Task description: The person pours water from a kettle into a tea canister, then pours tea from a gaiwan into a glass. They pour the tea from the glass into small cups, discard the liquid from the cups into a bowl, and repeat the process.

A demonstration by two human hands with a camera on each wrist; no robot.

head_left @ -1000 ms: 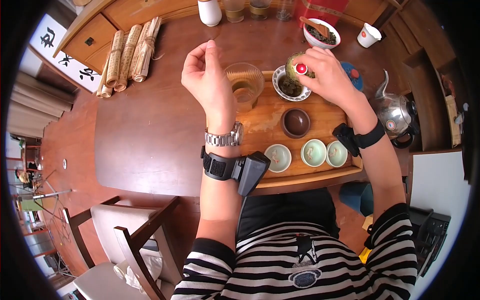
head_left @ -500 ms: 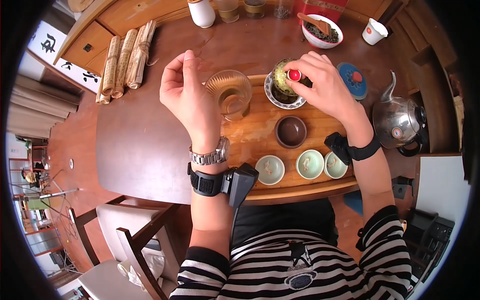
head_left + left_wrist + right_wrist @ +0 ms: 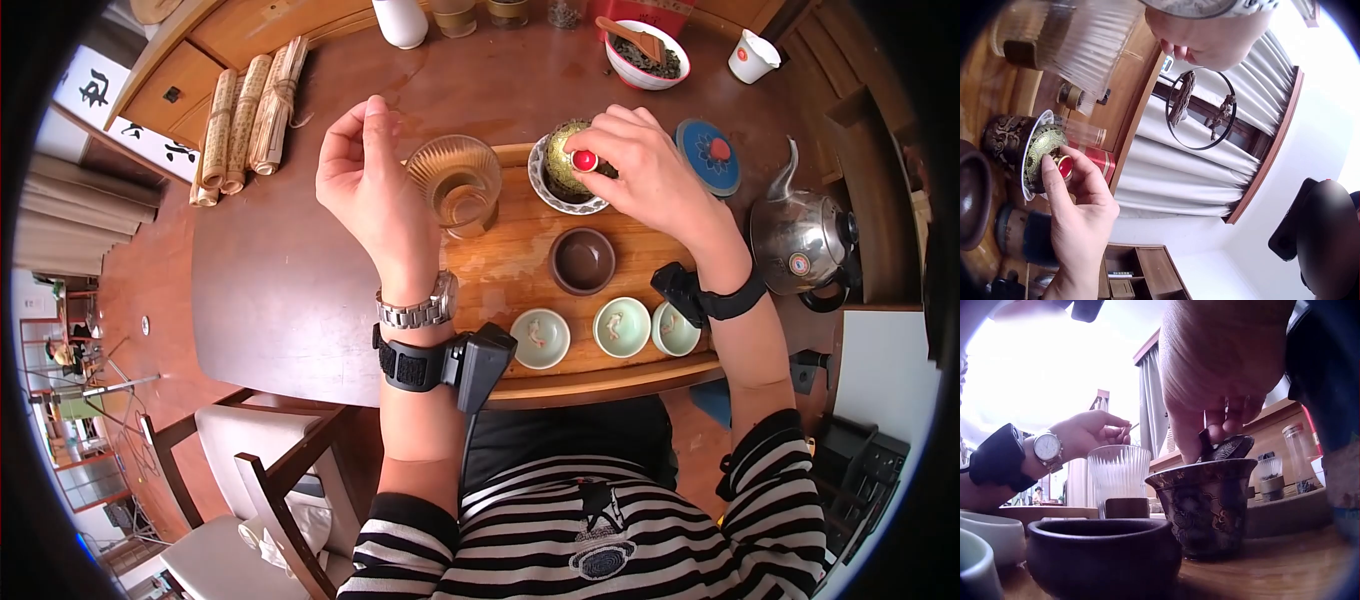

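Note:
My right hand pinches the red-topped knob of a green-gold patterned lid between thumb and fingers. The lid is tilted in the mouth of a dark patterned gaiwan, whose white-and-grey rim shows from above. My left hand is raised beside a ribbed glass pitcher, fingers loosely curled and nothing visible in them. In front of the gaiwan sits a dark brown bowl on the wooden tray.
Pale green cups line the tray's near edge. A blue lid and a steel kettle stand to the right. Behind are a tea-leaf bowl with a wooden scoop and a white cup. Bamboo scrolls lie back left.
Over the last second my right hand has lowered the lid further over the gaiwan, covering more of the leaves. My left hand has shifted left. The last half second shows little movement.

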